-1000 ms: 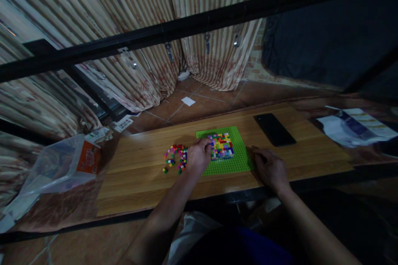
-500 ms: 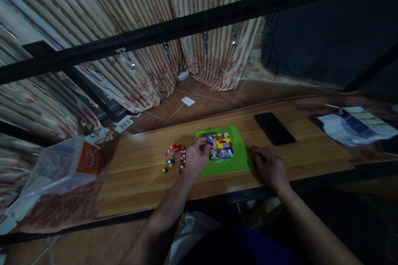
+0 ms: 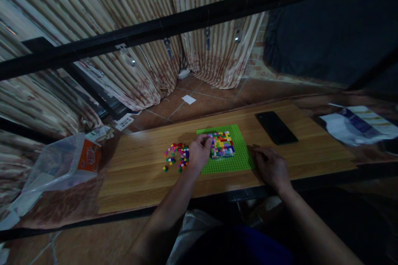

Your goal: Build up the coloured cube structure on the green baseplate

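Note:
My left hand [image 3: 200, 151] is at the left side of a block of small multicoloured toy bricks [image 3: 223, 144], its thumb and forefinger pinched together against the block's edge. Whatever is between those fingertips is too small to make out. The block stands on a green studded baseplate [image 3: 241, 159]. Beside the plate's right edge rests my right hand [image 3: 272, 167], fingers curled in and thumb close to the forefinger; what they hold, if anything, is hidden. Loose small bricks [image 3: 172, 160] lie scattered just left of my left hand, which partly covers them.
The wooden board [image 3: 139, 186] carries a black phone-like slab [image 3: 276, 127] at the back right. A clear plastic box [image 3: 59, 167] with an orange label stands left of the board. A white and blue plastic packet [image 3: 357, 124] lies to the right. A dark rail [image 3: 186, 20] crosses beyond.
The view has shifted slightly. My left hand stays at the block's left edge with its fingers a little changed in pose. My right hand has hardly moved.

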Motion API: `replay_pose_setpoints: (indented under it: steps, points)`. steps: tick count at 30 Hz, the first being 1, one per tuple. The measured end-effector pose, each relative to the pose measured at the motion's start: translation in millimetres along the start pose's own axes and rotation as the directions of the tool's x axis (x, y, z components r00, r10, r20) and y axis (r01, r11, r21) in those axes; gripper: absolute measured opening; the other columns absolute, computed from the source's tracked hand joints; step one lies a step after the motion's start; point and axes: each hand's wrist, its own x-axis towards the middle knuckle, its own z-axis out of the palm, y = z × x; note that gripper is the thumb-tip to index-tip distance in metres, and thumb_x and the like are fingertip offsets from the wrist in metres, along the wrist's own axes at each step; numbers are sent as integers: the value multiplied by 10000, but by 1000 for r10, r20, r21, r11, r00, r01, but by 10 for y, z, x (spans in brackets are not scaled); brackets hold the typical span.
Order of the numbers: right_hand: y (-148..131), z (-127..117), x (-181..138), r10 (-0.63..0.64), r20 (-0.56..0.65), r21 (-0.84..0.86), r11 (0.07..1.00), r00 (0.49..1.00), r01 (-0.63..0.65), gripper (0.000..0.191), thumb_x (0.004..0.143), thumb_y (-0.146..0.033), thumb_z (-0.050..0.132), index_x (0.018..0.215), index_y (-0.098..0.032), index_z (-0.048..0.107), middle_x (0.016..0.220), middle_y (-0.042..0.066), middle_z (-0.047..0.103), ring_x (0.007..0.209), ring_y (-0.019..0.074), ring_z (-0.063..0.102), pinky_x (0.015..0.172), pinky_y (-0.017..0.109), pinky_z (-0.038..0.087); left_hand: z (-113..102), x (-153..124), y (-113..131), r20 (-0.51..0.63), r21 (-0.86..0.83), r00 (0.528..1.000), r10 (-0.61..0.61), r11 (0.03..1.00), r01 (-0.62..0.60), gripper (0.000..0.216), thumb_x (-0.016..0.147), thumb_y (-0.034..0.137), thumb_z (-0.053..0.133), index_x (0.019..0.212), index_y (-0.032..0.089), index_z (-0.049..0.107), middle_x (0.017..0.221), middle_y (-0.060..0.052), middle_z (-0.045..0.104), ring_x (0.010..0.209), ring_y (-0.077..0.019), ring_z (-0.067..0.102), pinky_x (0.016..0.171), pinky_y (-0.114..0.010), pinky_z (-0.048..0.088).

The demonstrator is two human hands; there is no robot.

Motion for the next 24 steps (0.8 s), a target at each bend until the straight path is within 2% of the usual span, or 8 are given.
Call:
replay_pose_setpoints:
  steps: [6, 13, 16, 20, 24]
  points:
    - [10, -6, -6, 10, 14, -39, 999, 1000, -10, 304, 900, -364, 456, 920, -187, 703, 943, 110, 710, 839, 239, 674, 767, 380, 531, 57, -9, -17, -51, 10, 999, -13, 1000, 13, 195, 832, 294, 622, 982, 181, 675, 724, -4, 699, 629, -112, 627, 594, -202, 457]
    - [17, -4, -6, 7, 10, -22, 1000, 1000, -7, 306, 895, -378, 459, 918, -192, 701, 951, 110, 706, 832, 234, 673, 762, 378, 530, 140, -4, -98, -47, -146, 998, -40, 989, 33, 213, 830, 281, 615, 1003, 165, 660, 763, -17, 708, 633, -112, 633, 589, -201, 474]
    - [-1, -12, 1, -6, 10, -43, 999, 1000, 7, 301, 893, -372, 461, 912, -186, 698, 934, 113, 706, 827, 237, 673, 754, 379, 530, 152, 7, -92, -54, -149, 997, -58, 988, 49, 194, 823, 269, 624, 982, 166, 664, 765, -20, 713, 650, -119, 644, 608, -210, 487]
    - [-6, -23, 4, -19, 8, -63, 998, 1000, 20, 308, 891, -367, 453, 902, -179, 697, 937, 118, 712, 828, 241, 675, 747, 379, 530, 106, -45, -56, -62, -124, 997, -39, 992, 31, 195, 838, 287, 614, 979, 163, 670, 805, -41, 723, 721, -141, 665, 675, -237, 508]
    - [15, -25, 7, -25, 20, -67, 997, 999, 26, 325, 888, -389, 458, 897, -174, 701, 929, 119, 717, 833, 251, 674, 755, 385, 530, -23, -241, -63, -83, -49, 996, 30, 998, -34, 223, 889, 300, 538, 1009, 164, 669, 877, -55, 724, 789, -153, 666, 725, -258, 512]
